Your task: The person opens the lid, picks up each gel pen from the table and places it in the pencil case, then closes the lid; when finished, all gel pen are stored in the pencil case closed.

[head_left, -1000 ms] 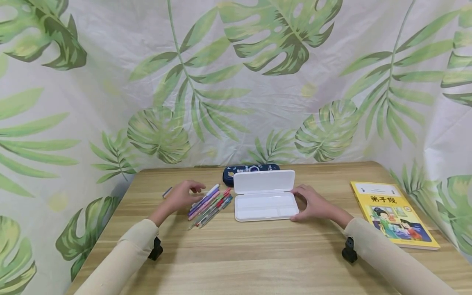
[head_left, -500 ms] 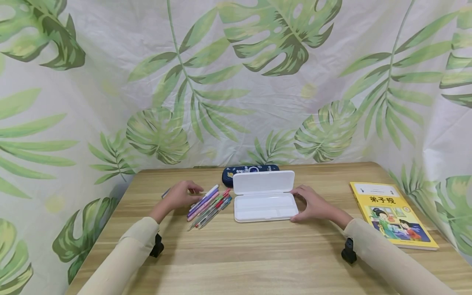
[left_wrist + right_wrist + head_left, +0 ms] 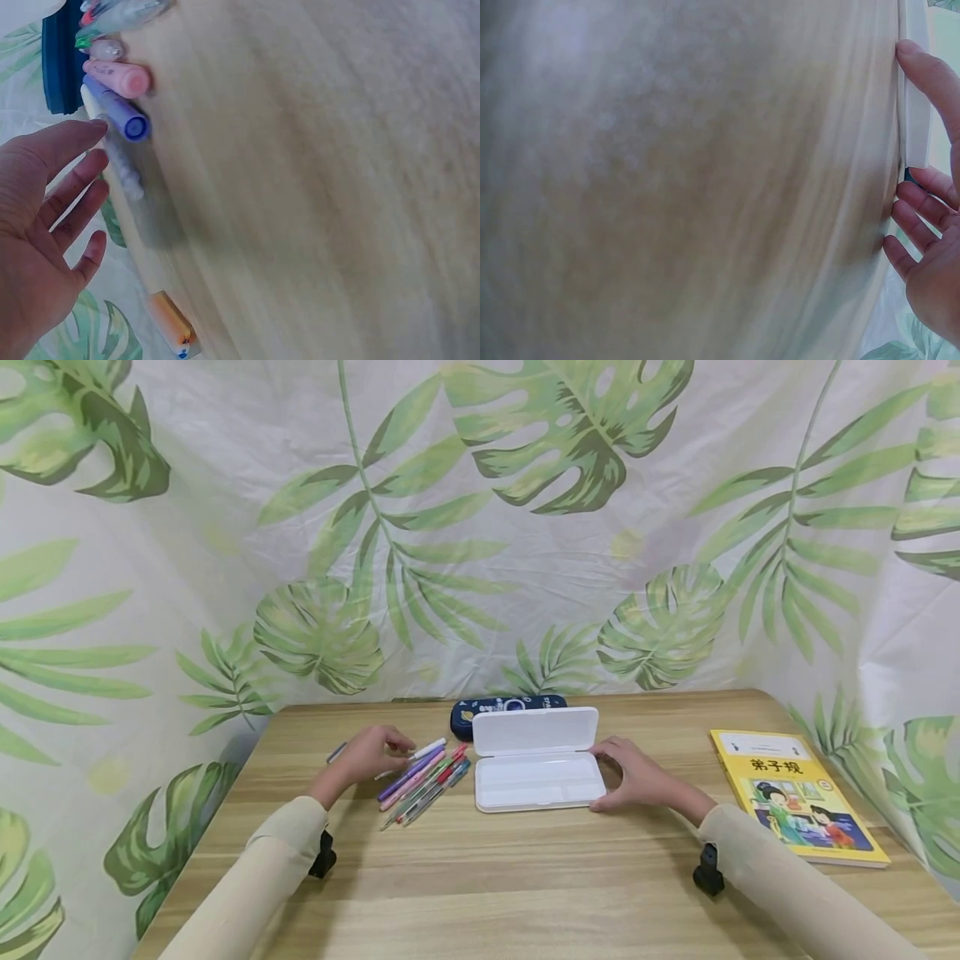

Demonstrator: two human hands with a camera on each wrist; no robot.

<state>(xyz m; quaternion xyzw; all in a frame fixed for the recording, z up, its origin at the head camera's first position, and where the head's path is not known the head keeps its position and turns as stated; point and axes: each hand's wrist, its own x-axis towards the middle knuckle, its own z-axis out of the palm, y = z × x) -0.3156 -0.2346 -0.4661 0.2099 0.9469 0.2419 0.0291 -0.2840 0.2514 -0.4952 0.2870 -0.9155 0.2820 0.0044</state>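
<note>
Left grip at slim white pen, pinch not discernible; right grip pinching open white rectangular case, right end, on wood-grain desk

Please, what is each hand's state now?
Left hand: fingertips at the slim white pen; cannot tell whether it is pinched.
Right hand: holding the open white rectangular plastic case by its right end.

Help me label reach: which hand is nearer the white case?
The right hand, holding the white case at its right end; the left hand is farther left, at the pens.
</note>
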